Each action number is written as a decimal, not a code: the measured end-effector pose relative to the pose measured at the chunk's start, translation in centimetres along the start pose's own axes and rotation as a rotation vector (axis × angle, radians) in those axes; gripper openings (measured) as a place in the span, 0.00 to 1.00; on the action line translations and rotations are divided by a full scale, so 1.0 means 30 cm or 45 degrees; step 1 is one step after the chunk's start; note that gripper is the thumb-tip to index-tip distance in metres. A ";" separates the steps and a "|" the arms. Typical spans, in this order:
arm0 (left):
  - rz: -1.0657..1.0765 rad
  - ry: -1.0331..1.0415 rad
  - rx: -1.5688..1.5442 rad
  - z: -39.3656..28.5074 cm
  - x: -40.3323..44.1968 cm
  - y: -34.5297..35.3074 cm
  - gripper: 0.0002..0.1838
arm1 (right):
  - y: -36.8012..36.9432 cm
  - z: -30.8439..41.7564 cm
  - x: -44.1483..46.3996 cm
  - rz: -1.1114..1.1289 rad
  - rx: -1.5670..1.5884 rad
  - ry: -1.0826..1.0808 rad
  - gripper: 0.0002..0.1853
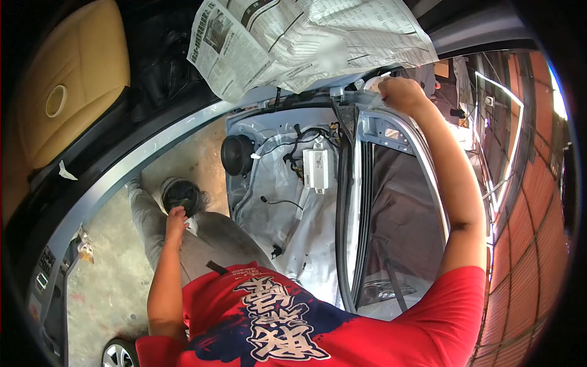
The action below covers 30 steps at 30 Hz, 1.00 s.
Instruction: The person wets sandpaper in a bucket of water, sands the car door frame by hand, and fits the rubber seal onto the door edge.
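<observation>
My left hand [177, 225] is low in front of my leg, fingers closed at the near rim of a dark round bucket [181, 194]. A small pale thing shows beside that hand, too small to name. Raised at the far end of the opened car door, my right hand [403, 96] is closed near the car body's edge. What it holds is hidden; something pale and translucent shows beside its fingers. The opened door [318, 226] has its inner trim off, showing a black speaker [237, 155], a silver module [316, 169] and loose wiring [299, 144].
Newspaper sheets [306, 43] cover the car's windshield side at the top. A tan seat [79, 79] sits inside at upper left. The light blue door sill [134, 162] curves across the left. A wheel [119, 353] lies at lower left; a corrugated wall [520, 263] rises at right.
</observation>
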<state>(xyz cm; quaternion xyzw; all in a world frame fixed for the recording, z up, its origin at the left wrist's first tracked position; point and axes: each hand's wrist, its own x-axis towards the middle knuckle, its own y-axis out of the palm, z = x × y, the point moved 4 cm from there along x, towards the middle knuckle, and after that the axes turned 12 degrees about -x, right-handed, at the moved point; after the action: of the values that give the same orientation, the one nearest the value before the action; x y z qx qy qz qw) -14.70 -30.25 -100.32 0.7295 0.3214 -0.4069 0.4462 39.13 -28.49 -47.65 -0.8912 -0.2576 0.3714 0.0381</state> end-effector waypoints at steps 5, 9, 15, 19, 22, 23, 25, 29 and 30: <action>-0.002 0.056 -0.026 -0.005 -0.001 -0.019 0.12 | -0.047 0.007 -0.019 0.026 -0.035 0.020 0.08; 0.040 0.084 0.140 -0.066 0.013 0.023 0.13 | -0.073 0.011 -0.072 -0.042 0.047 0.012 0.10; 0.375 0.675 1.504 -0.276 0.033 0.098 0.16 | -0.177 0.110 -0.167 -0.176 0.405 0.341 0.07; 0.935 0.471 2.456 -0.335 -0.039 0.068 0.20 | -0.344 0.302 -0.433 -0.352 1.018 0.651 0.07; 1.476 0.075 2.711 -0.340 0.008 -0.031 0.24 | -0.345 0.572 -0.629 -0.651 1.463 0.752 0.08; 1.555 -0.048 2.699 -0.362 0.015 -0.010 0.25 | -0.341 0.675 -0.710 -0.691 1.691 0.850 0.07; 2.031 -0.056 2.840 -0.426 -0.127 0.122 0.23 | -0.286 0.910 -0.814 -0.573 1.994 0.817 0.07; 1.564 -0.541 2.732 -0.475 -0.144 0.220 0.25 | -0.104 1.418 -0.965 -0.469 2.445 0.987 0.11; 1.415 -0.530 2.699 -0.473 -0.160 0.247 0.26 | -0.044 1.550 -0.993 -0.356 2.530 1.090 0.12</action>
<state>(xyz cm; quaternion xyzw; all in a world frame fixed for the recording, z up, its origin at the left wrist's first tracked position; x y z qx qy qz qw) -6.40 -20.73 -89.37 0.6917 -0.6051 -0.3306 -0.2148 -10.75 -47.62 -61.70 -0.4808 0.0930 0.0652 0.8694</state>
